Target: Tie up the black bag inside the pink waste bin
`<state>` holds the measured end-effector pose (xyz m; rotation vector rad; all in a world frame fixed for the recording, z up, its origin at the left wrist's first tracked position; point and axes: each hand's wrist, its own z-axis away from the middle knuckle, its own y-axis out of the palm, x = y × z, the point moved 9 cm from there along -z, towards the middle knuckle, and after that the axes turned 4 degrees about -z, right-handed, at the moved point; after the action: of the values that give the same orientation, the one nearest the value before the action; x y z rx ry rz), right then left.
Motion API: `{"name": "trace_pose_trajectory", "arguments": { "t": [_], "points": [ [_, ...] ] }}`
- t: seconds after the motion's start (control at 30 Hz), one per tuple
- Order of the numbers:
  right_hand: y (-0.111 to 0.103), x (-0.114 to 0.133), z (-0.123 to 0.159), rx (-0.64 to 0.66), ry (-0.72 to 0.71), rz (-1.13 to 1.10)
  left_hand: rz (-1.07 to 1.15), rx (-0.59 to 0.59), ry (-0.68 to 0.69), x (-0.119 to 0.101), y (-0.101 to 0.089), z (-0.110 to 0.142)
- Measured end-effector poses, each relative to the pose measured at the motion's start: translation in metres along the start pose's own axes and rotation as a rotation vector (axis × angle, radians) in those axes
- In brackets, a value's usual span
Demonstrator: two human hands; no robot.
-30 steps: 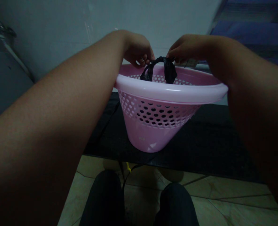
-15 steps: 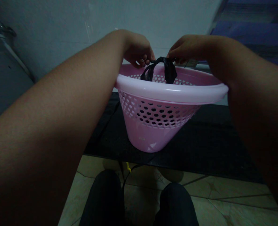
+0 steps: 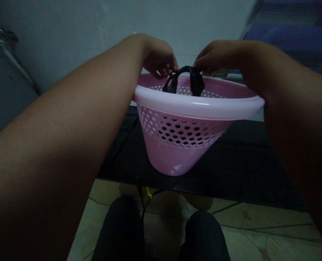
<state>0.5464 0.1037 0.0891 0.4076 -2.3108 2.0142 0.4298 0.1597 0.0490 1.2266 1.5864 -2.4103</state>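
Up over the rim of this pink plastic basket (image 3: pixel 199 108), what are the hands actually doing?

The left hand (image 3: pixel 159 58) is pinching narrow on a twisted strip of thin black plastic (image 3: pixel 196 81), and the right hand (image 3: pixel 217 56) is pinching the other end, so the strip is arching in a small loop between them. The fingers are hiding the ends, so I can't tell how tight the grip is.

Is that a bag?

It's looking like crinkly bag plastic to me, but too little is showing to swear to it. Its two bunched legs are hanging just inside the rim, over the basket's hollow.

How far along are things?

So far the plastic is gathered and twisted, and none of it is spreading around the rim. The basket is looking intact: smooth rolled lip, tapering wall, a band of hexagonal holes, solid base. It's apparently sitting on a dark tabletop (image 3: pixel 231 159), with knees in dark trousers (image 3: pixel 119 228) and a tile floor (image 3: pixel 272 221) showing below.
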Motion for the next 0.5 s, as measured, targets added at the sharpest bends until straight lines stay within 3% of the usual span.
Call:
{"name": "trace_pose_trajectory", "arguments": {
  "t": [0.1, 0.33, 0.5],
  "points": [
    [-0.0016, 0.0012, 0.0012, -0.021, 0.008, 0.015, -0.003, 0.009, 0.012, 0.0010, -0.0013, -0.0031],
    [0.0001, 0.0032, 0.0043, -0.027, 0.015, 0.023, 0.036, -0.117, -0.052, 0.0032, -0.0078, 0.0015],
    [0.0013, 0.0039, 0.0067, -0.012, 0.025, 0.017, 0.009, -0.044, -0.027, 0.0050, -0.0042, -0.0023]
  ]
}}
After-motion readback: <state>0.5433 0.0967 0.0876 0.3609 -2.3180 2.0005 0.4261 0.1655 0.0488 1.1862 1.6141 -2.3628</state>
